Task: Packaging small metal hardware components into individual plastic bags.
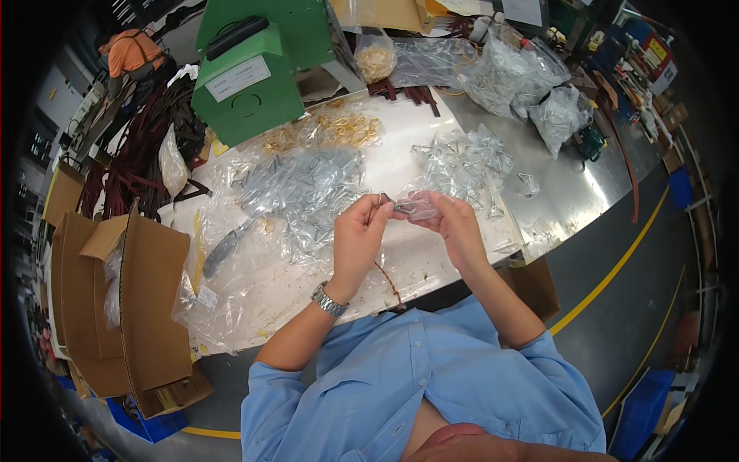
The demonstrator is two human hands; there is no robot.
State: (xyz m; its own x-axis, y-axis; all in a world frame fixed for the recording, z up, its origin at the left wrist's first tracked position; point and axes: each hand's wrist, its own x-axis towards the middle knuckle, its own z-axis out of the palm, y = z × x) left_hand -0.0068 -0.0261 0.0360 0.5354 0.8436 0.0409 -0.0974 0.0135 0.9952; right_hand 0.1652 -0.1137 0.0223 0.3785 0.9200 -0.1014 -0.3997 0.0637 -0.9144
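My left hand is closed in a pinch on a small metal buckle, with a bit of metal also showing at its fingertips. My right hand pinches a small clear plastic bag around the other side of the buckle. Both hands meet above the white tabletop. Beyond the right hand lies a pile of bagged metal buckles. To the left of my left hand spreads a heap of silvery metal pieces in clear plastic.
A green machine stands at the back left, with gold-coloured pieces in plastic before it. Cardboard boxes flank the table on the left. Stuffed clear bags sit at the back right. A person in orange bends far left.
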